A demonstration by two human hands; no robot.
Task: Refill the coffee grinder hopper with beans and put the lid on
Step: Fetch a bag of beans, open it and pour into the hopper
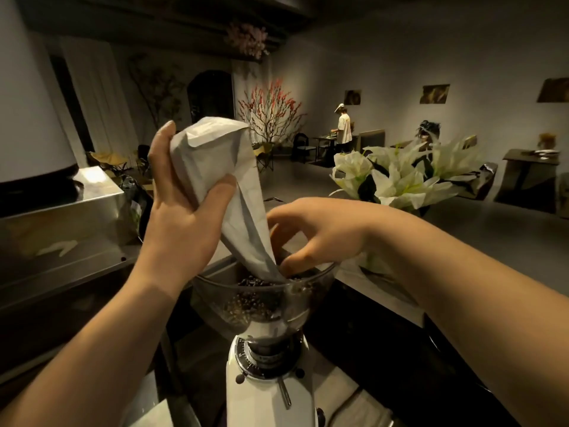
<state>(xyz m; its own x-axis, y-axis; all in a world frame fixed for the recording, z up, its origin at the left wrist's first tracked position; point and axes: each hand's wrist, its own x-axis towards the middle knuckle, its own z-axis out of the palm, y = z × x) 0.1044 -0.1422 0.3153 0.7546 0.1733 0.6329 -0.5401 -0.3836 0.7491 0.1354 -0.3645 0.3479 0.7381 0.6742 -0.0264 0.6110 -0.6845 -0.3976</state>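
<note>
A white paper bag (215,180) is held upside down and tilted above the clear, funnel-shaped plastic hopper (261,300) of a white coffee grinder (264,392). The upper, folded end of the bag is gripped by the left hand (181,217), with the thumb pressed on the front of the paper and the other fingers wrapped behind it. The open mouth of the bag is placed inside the hopper rim, at about 1 o'clock of the opening. This lower end is pinched by the fingers of the right hand (311,238), just over the rim. Dark roasted coffee beans (252,291) are seen in the hopper, filling it up to near the rim below the bag mouth. No lid is on the hopper. The grinder stands at 6 o'clock of the view on a dark bench (385,343). A bunch of white lily flowers (400,177) is seen at 2 o'clock of the hopper, well apart.
</note>
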